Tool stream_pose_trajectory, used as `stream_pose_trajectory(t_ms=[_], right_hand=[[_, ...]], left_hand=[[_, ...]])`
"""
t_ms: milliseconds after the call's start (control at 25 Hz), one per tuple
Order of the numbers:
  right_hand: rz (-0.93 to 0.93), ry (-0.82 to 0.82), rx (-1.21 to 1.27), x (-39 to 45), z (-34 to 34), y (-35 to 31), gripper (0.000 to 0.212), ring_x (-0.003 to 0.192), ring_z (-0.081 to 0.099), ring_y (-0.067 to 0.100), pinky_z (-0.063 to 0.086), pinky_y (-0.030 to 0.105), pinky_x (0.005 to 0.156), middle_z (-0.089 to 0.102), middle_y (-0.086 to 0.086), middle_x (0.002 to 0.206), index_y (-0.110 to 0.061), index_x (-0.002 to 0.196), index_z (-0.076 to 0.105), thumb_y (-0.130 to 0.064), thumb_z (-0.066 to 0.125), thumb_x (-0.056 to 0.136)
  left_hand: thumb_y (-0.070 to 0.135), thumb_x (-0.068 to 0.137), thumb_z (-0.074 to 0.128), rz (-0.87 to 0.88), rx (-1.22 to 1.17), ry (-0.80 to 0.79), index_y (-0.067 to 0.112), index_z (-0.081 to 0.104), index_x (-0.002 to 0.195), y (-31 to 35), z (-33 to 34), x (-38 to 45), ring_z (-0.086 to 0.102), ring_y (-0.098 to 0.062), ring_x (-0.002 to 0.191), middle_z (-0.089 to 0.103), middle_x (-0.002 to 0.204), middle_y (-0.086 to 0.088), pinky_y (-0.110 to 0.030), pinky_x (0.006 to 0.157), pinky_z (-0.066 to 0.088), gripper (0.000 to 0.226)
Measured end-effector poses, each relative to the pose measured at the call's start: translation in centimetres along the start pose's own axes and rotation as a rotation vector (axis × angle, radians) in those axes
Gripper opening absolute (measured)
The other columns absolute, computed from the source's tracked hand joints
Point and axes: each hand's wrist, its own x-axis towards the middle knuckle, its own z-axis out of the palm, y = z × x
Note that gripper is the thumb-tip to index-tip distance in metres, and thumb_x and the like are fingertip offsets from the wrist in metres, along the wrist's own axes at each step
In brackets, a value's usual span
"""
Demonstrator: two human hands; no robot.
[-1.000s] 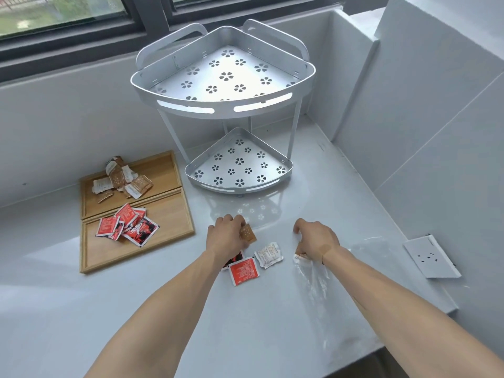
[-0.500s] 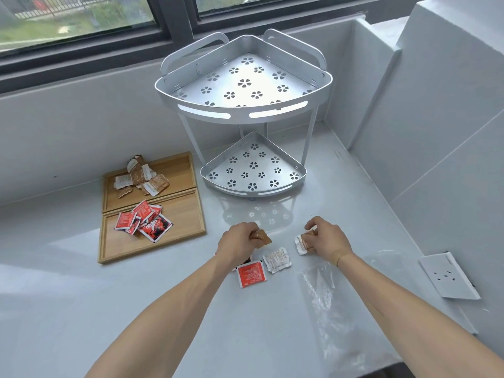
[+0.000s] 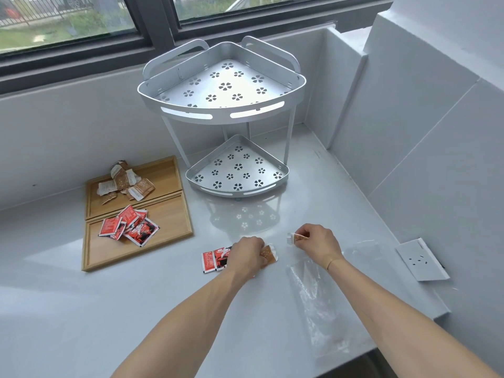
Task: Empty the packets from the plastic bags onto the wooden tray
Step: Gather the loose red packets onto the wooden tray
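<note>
My left hand [image 3: 246, 255] is closed over a bunch of packets on the counter: red packets [image 3: 214, 260] stick out on its left, a brown packet [image 3: 268, 254] on its right. My right hand [image 3: 316, 244] pinches a small brown-and-white packet [image 3: 293, 238]. An empty clear plastic bag [image 3: 313, 293] lies flat under my right forearm. The wooden tray [image 3: 174, 211] at left has two compartments: brown and white packets [image 3: 125, 182] in the far one, red packets [image 3: 128, 226] in the near one.
A two-tier metal corner rack [image 3: 223, 105] stands at the back of the white counter. A white socket plate [image 3: 421, 259] lies at the right by the tiled wall. The counter's front edge runs below my right forearm.
My left hand has gathered the loose red and white packets from the counter under its fingers. My right hand has lifted its packet slightly away from the bag. The camera tilted up.
</note>
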Motion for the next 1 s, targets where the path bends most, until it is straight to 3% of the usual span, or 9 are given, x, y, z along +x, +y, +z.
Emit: stream_pose_trajectory(t_ms=[160,320,440,560,760,1000], right_hand=[[-0.007,0.027,0.048,-0.7,-0.2,-0.1,0.015,0.091,0.064,0.025,0.052,0.035,0.075,0.072,0.002,0.094,-0.02,0.094,0.071,-0.025,0.066,0.081],[-0.007,0.062,0.067,-1.5,-0.4,-0.2,0.016,0.088,0.064,0.025,0.053,0.037,0.075,0.072,0.002,0.093,-0.02,0.094,0.068,-0.027,0.067,0.08],[0.001,0.089,0.06,-2.1,-0.5,-0.6,0.017,0.088,0.064,0.026,0.054,0.038,0.076,0.072,0.002,0.093,-0.02,0.094,0.066,-0.03,0.066,0.081],[0.001,0.104,0.043,-2.7,-0.2,-1.7,0.019,0.087,0.065,0.027,0.055,0.039,0.076,0.072,0.002,0.092,-0.021,0.096,0.063,-0.033,0.064,0.082],[-0.035,0.074,0.008,-4.1,2.2,-5.7,0.023,0.09,0.065,0.029,0.055,0.04,0.079,0.073,0.005,0.095,-0.023,0.104,0.063,-0.028,0.061,0.081],[-0.169,-0.036,0.027,-5.5,7.9,-12.7,0.023,0.088,0.068,0.025,0.054,0.039,0.082,0.073,0.002,0.097,-0.022,0.103,0.065,-0.03,0.067,0.082]], left_hand=[[0.019,0.076,0.064,0.025,0.056,0.086,0.013,0.065,0.095,0.4,0.5,0.0,0.063,-0.035,0.092,0.066,0.098,-0.01,-0.036,0.07,0.045,0.02],[0.02,0.081,0.065,0.094,0.114,0.171,0.017,0.062,0.097,0.1,1.1,-0.1,0.051,-0.031,0.101,0.052,0.107,-0.006,-0.037,0.076,0.039,0.016],[0.028,0.085,0.063,0.104,0.105,0.169,0.021,0.051,0.087,-0.1,0.9,-0.6,0.054,-0.031,0.096,0.064,0.096,-0.005,-0.037,0.074,0.031,0.014],[0.02,0.084,0.058,0.11,0.007,0.177,0.023,0.042,0.086,-1.0,0.2,-1.5,0.058,-0.033,0.092,0.067,0.093,-0.005,-0.039,0.076,0.035,0.016],[0.03,0.082,0.057,0.103,-0.169,0.126,0.027,0.055,0.112,-5.4,-2.6,-3.6,0.06,-0.027,0.102,0.066,0.109,0.001,-0.036,0.075,0.044,0.03],[0.032,0.084,0.062,0.031,-0.338,0.144,0.026,0.062,0.11,-14.4,-6.4,-7.3,0.061,-0.023,0.101,0.067,0.106,0.0,-0.039,0.083,0.051,0.028]])
